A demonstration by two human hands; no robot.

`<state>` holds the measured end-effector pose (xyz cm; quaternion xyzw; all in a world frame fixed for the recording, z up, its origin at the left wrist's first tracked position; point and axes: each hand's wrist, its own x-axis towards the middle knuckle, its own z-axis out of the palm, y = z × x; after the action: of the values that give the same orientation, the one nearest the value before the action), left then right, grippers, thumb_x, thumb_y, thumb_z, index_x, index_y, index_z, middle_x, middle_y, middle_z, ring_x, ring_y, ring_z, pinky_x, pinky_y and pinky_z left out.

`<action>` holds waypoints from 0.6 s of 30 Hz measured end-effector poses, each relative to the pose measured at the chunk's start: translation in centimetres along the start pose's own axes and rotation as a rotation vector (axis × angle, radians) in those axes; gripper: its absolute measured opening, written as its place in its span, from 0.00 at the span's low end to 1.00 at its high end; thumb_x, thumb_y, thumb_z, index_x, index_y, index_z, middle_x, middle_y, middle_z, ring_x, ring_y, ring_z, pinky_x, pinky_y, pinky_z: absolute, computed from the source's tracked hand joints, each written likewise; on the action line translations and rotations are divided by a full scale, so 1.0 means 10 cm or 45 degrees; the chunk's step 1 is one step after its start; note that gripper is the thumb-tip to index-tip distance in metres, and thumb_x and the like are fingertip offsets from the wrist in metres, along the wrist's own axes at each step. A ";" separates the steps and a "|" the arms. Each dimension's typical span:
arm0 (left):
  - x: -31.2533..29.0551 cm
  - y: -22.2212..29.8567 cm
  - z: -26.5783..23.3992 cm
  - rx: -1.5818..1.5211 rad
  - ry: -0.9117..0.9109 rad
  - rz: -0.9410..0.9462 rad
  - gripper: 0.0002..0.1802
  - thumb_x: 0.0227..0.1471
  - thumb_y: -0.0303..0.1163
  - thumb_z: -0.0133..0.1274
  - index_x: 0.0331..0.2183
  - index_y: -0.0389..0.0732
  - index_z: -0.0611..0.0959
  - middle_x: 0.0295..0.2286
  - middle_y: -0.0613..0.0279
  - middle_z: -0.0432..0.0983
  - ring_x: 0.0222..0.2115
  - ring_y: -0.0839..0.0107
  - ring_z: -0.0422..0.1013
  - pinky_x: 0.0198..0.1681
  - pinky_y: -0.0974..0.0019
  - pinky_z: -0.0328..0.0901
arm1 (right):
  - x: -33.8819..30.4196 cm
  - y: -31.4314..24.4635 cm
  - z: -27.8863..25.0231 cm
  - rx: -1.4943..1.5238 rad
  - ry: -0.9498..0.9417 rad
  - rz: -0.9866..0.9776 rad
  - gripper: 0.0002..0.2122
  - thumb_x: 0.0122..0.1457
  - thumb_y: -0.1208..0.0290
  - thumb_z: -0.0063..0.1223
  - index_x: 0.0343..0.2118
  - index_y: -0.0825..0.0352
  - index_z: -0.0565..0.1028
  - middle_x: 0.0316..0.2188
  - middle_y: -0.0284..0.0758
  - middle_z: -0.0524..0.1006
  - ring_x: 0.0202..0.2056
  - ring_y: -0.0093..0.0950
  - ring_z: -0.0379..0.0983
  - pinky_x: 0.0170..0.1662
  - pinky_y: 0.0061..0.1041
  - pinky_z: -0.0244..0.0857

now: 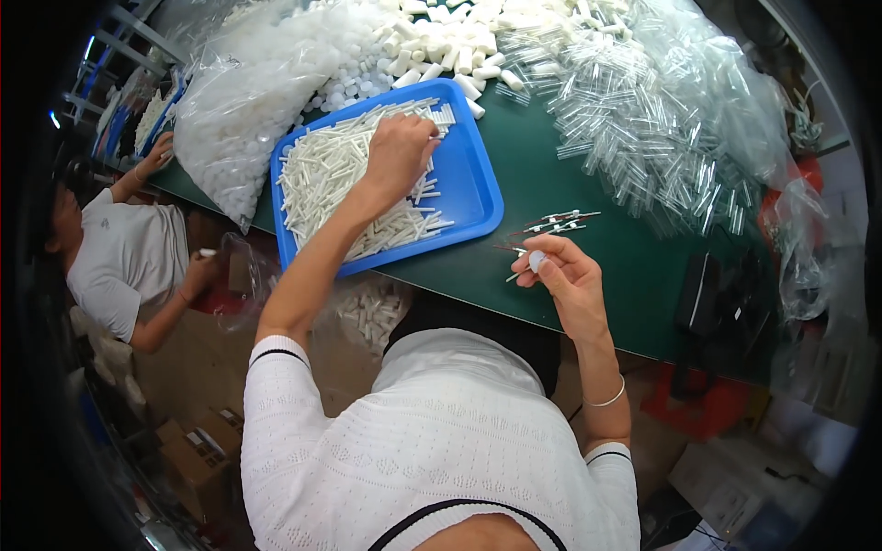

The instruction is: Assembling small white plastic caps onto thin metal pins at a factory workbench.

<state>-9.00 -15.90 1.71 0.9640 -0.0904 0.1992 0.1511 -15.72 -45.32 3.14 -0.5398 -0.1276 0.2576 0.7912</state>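
My left hand reaches over a blue tray heaped with short white sticks. Its fingers are bent together beside a neat row of sticks at the tray's far right; whatever they grip is hidden. To the right of the tray, above the table, my right hand pinches a small whitish round cap. A thin red and white rod shows at those same fingertips, partly covered. Just beyond that hand lie several slim assembled pieces with white, red and dark parts.
Clear tubes pile up at the far right of the green table, by plastic film. White cylinders and a bag of whitish caps lie at the back. A black device stands right. Another person works at left.
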 end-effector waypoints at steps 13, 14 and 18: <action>-0.36 0.76 -0.25 -0.856 -0.044 -0.171 0.07 0.44 0.24 0.61 0.31 0.39 0.84 0.27 0.61 0.79 0.26 0.71 0.71 0.31 0.70 0.65 | 0.17 -0.06 0.06 0.065 0.178 -0.324 0.12 0.65 0.70 0.45 0.47 0.73 0.69 0.38 0.45 0.77 0.37 0.30 0.78 0.41 0.26 0.73; -0.42 0.82 -0.23 -1.016 -0.051 -0.217 0.07 0.44 0.24 0.61 0.31 0.39 0.84 0.27 0.61 0.79 0.25 0.72 0.70 0.30 0.70 0.65 | 0.21 -0.06 0.08 0.065 0.182 -0.321 0.12 0.65 0.70 0.45 0.47 0.73 0.69 0.38 0.45 0.77 0.37 0.30 0.78 0.41 0.26 0.73; -0.55 0.98 -0.18 -1.292 -0.065 -0.312 0.07 0.45 0.23 0.60 0.32 0.38 0.85 0.27 0.64 0.78 0.28 0.75 0.69 0.31 0.72 0.64 | 0.25 -0.02 0.13 0.101 0.218 -0.458 0.13 0.65 0.69 0.45 0.47 0.72 0.68 0.39 0.45 0.77 0.37 0.31 0.78 0.43 0.27 0.73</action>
<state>-16.94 -23.89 3.57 0.7775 -0.0656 0.0877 0.6193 -14.21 -43.03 3.68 -0.4967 -0.1441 0.0703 0.8530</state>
